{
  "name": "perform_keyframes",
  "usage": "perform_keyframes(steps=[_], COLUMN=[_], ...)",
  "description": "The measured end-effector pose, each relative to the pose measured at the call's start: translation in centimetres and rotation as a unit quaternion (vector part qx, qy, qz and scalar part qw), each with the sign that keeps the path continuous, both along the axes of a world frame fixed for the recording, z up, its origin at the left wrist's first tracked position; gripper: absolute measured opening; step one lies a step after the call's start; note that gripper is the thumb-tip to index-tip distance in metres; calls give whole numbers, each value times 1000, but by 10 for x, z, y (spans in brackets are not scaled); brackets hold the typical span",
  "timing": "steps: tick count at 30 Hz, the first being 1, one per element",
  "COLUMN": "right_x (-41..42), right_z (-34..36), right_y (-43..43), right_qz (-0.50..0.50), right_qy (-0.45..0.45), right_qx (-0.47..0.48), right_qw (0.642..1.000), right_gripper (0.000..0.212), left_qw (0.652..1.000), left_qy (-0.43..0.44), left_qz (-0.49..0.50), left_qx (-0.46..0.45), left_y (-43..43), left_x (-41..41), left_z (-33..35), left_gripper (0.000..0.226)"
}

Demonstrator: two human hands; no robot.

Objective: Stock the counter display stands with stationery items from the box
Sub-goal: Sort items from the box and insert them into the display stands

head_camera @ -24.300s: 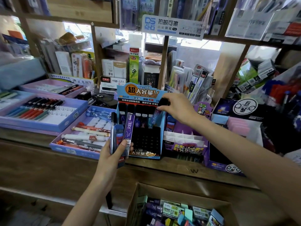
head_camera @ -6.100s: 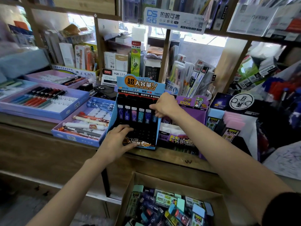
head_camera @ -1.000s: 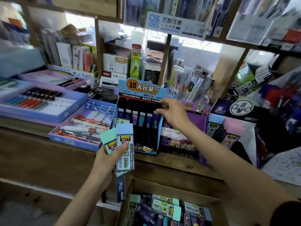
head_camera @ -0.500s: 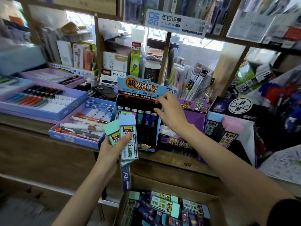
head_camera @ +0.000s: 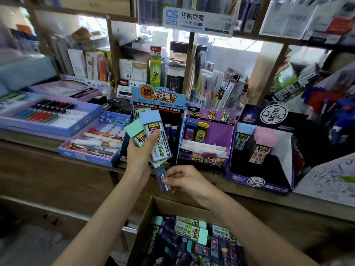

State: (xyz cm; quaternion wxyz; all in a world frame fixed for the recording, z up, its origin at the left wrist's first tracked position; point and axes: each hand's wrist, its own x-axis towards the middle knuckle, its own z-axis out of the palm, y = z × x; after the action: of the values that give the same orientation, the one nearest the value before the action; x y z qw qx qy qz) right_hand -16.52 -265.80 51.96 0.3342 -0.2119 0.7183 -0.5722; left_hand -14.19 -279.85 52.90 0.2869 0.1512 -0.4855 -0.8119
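"2B 0.7" on blue-capped lead case (head_camera: pixel 153 127), "24PCS" on blue display stand (head_camera: pixel 159 96), "100" on purple stand (head_camera: pixel 209 116)

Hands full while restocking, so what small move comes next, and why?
Probably draw the dark blue case down out of the left hand: the right hand pinches its lower end, and the blue display stand behind holds similar dark cases.

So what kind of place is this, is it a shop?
Most likely a stationery shop. A blue display stand and trays of pens sit on the wooden counter, packed shelves rise behind, and the left hand and right hand hold pencil lead cases above a cardboard box of more.
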Motion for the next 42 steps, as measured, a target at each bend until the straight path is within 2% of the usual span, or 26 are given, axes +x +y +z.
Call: perform_keyframes(steps=[4,9,11,16,24,26,29,31,36,42], right_x=[-2,-5,-8,-19,-35,-44,-58,-66,-81,-81], right_z=[-5,-10,-8,9,29,32,34,34,23,9], right_y=[15,38,46,44,-27,-48,-81,-100,-129,-145], right_qz=[28,4,-12,-56,-71,-91,-130,-154,-177,-156], right_qy=[17,24,29,18,-4,15,36,50,221,292], right_qx=[21,45,40,-38,-121,-112,-102,-103,-31,0], right_qw=[999,999,999,998,990,989,986,981,959,944], right_gripper=[11,11,12,24,41,38,20,18,16,13], left_qw=[1000,999,999,999,998,998,997,997,996,996], left_qy=[-7,0,-2,-25,-38,-41,-36,-35,-42,-40], left_qz=[22,29,31,30,41,53,65,70,79,74], left_qx=[13,36,40,35,9,5,-6,-4,7,23], left_y=[-5,-10,-10,-14,-43,-55,-70,-78,-94,-99], left_x=[3,5,7,16,42,49,59,64,68,70], left_z=[7,11,10,-3,-26,-30,-36,-40,-55,-66], left_gripper=[55,42,44,47,45,41,38,39,46,44])
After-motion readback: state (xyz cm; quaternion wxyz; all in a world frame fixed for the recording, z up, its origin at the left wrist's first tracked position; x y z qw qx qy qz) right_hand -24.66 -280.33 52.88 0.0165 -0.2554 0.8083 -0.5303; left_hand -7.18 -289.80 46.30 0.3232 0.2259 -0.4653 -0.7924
